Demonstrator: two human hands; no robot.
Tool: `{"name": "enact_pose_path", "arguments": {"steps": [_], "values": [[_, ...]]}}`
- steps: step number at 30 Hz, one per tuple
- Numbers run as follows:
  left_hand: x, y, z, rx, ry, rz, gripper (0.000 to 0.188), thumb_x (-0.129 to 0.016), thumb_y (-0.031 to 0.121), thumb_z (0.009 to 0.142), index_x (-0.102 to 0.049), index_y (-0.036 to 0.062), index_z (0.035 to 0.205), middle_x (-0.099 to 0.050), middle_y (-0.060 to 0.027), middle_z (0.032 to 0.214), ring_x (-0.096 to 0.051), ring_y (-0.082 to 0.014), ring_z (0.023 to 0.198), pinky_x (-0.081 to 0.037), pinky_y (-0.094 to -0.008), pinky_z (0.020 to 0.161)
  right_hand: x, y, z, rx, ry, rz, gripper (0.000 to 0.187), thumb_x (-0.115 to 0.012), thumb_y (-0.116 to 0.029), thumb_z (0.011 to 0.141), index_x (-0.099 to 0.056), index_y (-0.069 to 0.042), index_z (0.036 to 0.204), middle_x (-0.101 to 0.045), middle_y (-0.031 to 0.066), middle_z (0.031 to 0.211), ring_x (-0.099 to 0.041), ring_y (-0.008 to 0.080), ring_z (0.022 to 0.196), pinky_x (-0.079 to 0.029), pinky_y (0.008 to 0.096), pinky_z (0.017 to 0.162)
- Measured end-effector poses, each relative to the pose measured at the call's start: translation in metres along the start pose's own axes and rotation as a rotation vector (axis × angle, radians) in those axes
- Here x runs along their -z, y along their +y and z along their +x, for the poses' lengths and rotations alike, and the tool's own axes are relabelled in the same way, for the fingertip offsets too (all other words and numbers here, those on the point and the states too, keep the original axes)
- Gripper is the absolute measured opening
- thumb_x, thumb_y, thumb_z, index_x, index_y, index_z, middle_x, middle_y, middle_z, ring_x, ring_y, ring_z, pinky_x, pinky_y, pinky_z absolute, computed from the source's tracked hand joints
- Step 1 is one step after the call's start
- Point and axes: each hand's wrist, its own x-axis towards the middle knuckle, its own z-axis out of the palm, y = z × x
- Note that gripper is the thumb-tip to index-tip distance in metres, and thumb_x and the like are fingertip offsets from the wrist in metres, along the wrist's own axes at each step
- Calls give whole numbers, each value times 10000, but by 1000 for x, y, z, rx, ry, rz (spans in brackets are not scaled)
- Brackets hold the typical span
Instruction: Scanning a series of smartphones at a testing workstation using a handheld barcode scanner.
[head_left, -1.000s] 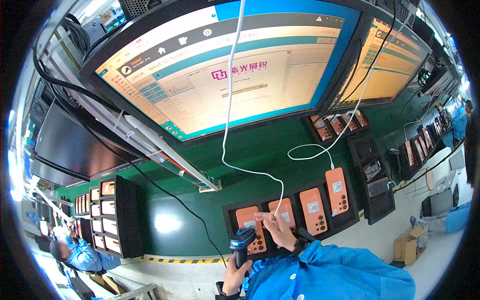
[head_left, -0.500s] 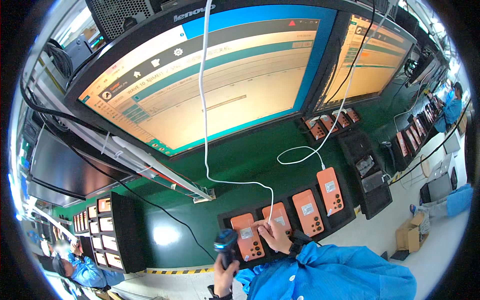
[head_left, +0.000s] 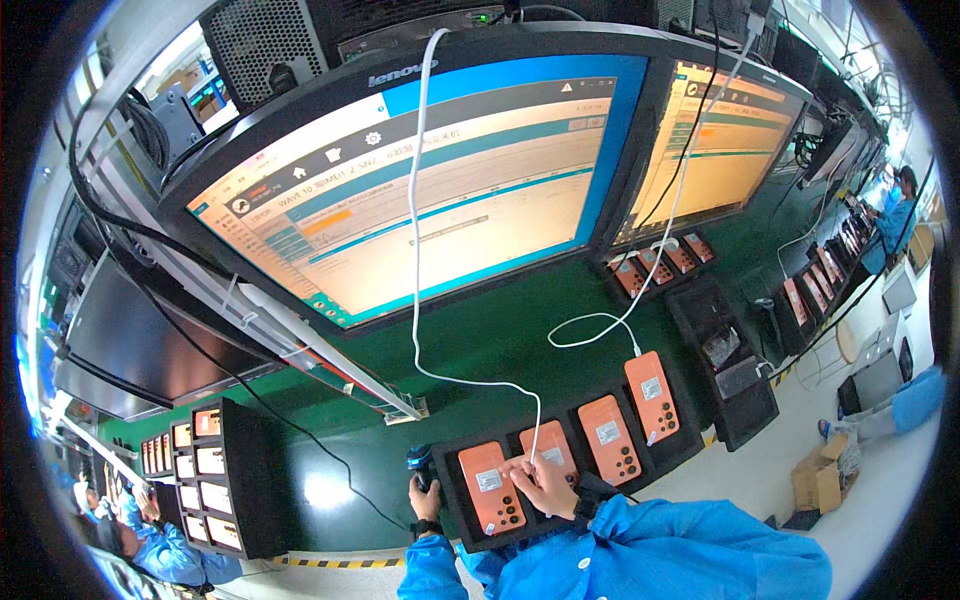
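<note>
My left hand (head_left: 425,497) is wrapped round a black handheld barcode scanner (head_left: 420,460), just left of a black foam tray (head_left: 455,500). In the tray lies a row of orange phones, backs up, each with a white label and dark camera lenses. At the second phone (head_left: 556,450), my right hand (head_left: 545,488) has its fingers closed around the end of a white cable (head_left: 480,383); the plug is hidden. The leftmost phone (head_left: 488,485) is beside my right fingertips. A third phone (head_left: 608,438) lies uncovered, and the rightmost phone (head_left: 652,400) has another white cable plugged in.
A large monitor (head_left: 400,190) stands behind the tray, a second monitor (head_left: 710,150) to its right. Smaller phones' tray (head_left: 660,285) sits beneath it. Black rack (head_left: 250,480) holds phones at left. An empty-looking black tray (head_left: 750,410) lies right. Other people work at both sides.
My left hand has carried the scanner left, away from the leftmost phone. The right hand stays at the second phone and cable. An orange bar has appeared on the large monitor.
</note>
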Motion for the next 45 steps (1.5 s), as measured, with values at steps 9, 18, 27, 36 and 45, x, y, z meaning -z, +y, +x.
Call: {"name": "enact_pose_path", "arguments": {"steps": [9,18,27,36,45], "values": [[35,263,-37,-86,-180,-353,164,-576,23,876,-612,-27,1028,-625,-112,1011,-602,-126,648,-497,-253,542,1,21,-1,-5,42,-107,231,-561,-189,936,-418,-22,864,-618,125,836,-544,195,701,-421,335,634],[15,289,-72,-266,-293,150,478,-700,212,761,-551,52,1186,-659,-183,892,-624,-266,559,-491,-359,544,2,8,4,41,30,-201,223,-606,-161,893,-435,-29,835,-460,91,678,-473,240,635,-383,343,592],[-5,282,-57,38,-305,-366,256,-630,30,838,-518,-3,1066,-671,-97,867,-616,-126,710,-484,-260,630,0,4,6,68,29,-233,222,-609,-130,886,-426,-26,816,-561,113,745,-493,231,635,-389,346,595],[-12,286,-47,65,-479,-350,267,-546,99,917,-608,-45,1134,-688,-98,901,-646,-155,802,-488,-255,716,9,9,5,38,-46,-176,278,-617,-186,911,-411,-39,795,-516,94,706,-502,190,628,-387,322,577],[23,296,-53,-78,-335,-366,206,-529,42,909,-608,-52,1075,-660,-78,859,-618,-121,783,-491,-246,708,25,-8,13,-389,-98,323,283,-429,-298,1010,-514,-50,902,-622,80,940,-566,144,842,-458,300,745]]}}
